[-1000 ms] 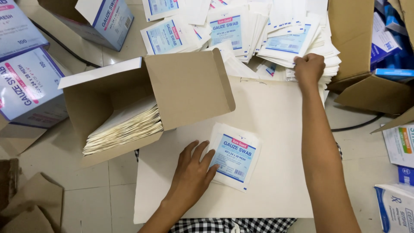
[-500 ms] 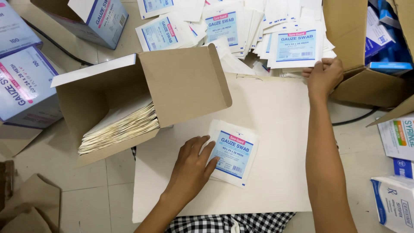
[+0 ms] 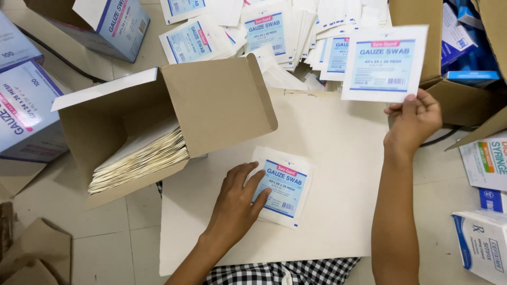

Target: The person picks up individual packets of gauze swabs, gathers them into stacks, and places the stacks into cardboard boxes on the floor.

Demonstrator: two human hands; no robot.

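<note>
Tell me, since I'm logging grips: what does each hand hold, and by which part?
The right hand pinches a flat white packet by its bottom edge. The left hand holds nothing; it rests flat on another packet.

the bare cardboard sheet (image 3: pixel 338 158) gives open room in the middle, between the left hand (image 3: pixel 237 203) pressing a flat packet (image 3: pixel 285 187) and the raised right hand (image 3: pixel 414 119). on the left, the open carton (image 3: pixel 211 105) lying on its side, with its stack of packets, blocks the way. at the far edge a heap of loose packets (image 3: pixel 296 37) crowds the sheet. brown cartons (image 3: pixel 459 95) and boxes (image 3: pixel 483 243) close the right side.
</note>
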